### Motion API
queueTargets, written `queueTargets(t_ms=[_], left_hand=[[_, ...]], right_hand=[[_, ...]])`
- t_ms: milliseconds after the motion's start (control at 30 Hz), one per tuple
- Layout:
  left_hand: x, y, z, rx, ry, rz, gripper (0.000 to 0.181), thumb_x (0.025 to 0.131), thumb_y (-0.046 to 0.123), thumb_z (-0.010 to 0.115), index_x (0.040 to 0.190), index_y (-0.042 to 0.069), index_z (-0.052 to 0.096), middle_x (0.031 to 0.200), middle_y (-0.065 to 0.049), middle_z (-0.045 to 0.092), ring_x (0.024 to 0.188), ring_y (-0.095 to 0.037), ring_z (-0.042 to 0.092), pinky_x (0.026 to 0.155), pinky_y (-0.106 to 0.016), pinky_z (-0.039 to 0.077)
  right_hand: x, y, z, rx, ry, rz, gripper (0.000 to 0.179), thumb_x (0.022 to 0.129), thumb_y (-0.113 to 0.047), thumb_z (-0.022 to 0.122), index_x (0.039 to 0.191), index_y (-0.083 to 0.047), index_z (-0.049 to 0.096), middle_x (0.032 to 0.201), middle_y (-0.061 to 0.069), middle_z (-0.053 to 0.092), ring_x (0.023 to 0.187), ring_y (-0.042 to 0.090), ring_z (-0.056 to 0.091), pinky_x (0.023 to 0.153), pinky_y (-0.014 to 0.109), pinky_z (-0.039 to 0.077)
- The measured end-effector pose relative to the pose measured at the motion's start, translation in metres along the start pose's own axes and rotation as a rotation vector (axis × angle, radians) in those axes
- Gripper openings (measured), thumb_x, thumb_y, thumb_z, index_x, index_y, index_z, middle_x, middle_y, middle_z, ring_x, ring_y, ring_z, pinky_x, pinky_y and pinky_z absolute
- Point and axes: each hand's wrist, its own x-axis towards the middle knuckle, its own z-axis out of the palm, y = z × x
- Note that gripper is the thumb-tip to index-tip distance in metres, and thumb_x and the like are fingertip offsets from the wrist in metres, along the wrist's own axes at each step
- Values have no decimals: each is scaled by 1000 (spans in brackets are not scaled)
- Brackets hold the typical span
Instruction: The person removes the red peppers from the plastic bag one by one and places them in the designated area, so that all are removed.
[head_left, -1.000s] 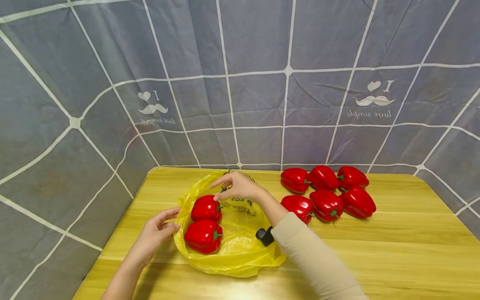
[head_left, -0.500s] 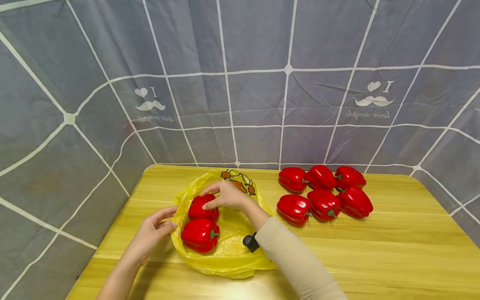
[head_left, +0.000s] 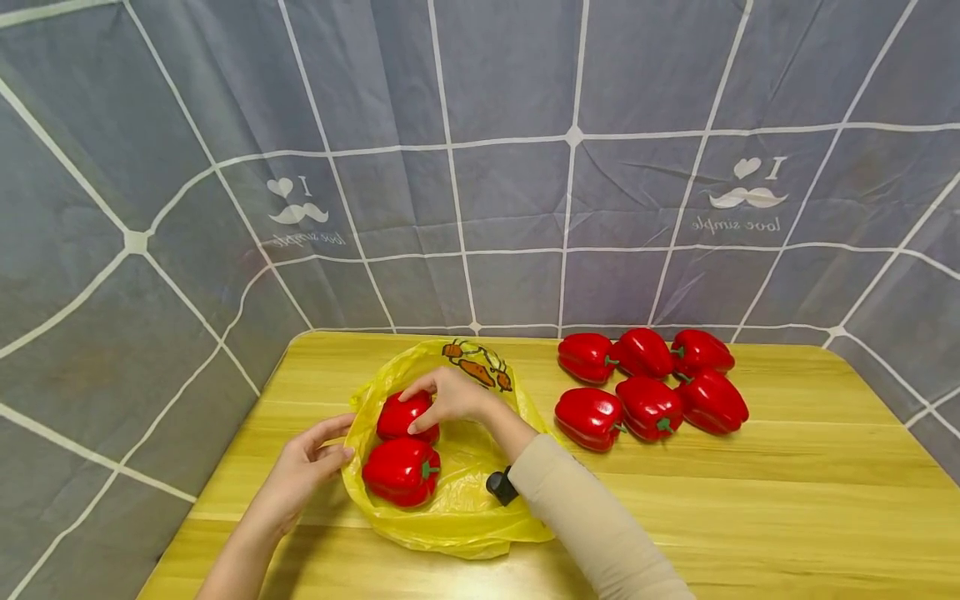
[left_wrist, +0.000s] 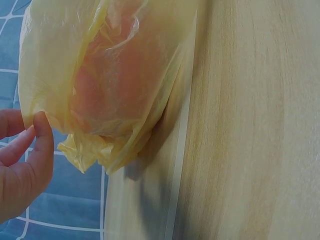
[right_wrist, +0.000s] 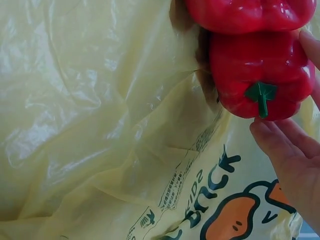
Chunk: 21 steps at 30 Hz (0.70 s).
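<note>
A yellow plastic bag point(head_left: 472, 458) lies spread with its mouth toward me, two red bell peppers inside. My left hand point(head_left: 295, 477) pinches the bag's left rim; in the left wrist view, thumb and finger meet on the thin plastic point(left_wrist: 47, 95). My right hand point(head_left: 453, 398) reaches into the bag and grips the rear bell pepper point(head_left: 393, 418), partly covering it. From the right wrist, this pepper's green stem point(right_wrist: 262, 97) shows, with fingertips at its stem end and along its side. Directly in front, against it, sits the other bell pepper point(head_left: 400, 472).
Several more red bell peppers point(head_left: 651, 407) lie in two rows on the wooden table point(head_left: 750, 508), right of the bag. Behind the table hangs a grey curtain point(head_left: 517, 200) with white lines. A small black device point(head_left: 501, 487) sits at the right wrist.
My right hand has come down from above the rear bell pepper and closed on it. The bag's printed rear edge has shifted into fuller view. My left hand keeps its pinch on the rim.
</note>
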Motion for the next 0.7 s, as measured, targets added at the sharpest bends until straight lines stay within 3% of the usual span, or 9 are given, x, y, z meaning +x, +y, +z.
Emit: queueTargets(t_ms=[300, 700], left_hand=[[-1, -1, 1, -1, 5, -4, 48, 92, 1, 55, 134, -13, 37, 125, -24, 51, 92, -9, 61, 73, -26, 52], [-1, -1, 0, 2, 27, 0, 48, 91, -1, 54, 134, -13, 37, 129, -27, 46, 92, -5, 60, 73, -24, 51]], right_hand=[[-1, -2, 1, -21, 29, 4, 39, 68, -12, 82, 106, -11, 72, 108, 1, 66, 90, 9, 55, 75, 20, 45], [-6, -16, -18, -109, 13, -31, 38, 71, -12, 80, 108, -12, 71, 111, 2, 66, 96, 11, 56, 73, 19, 47]])
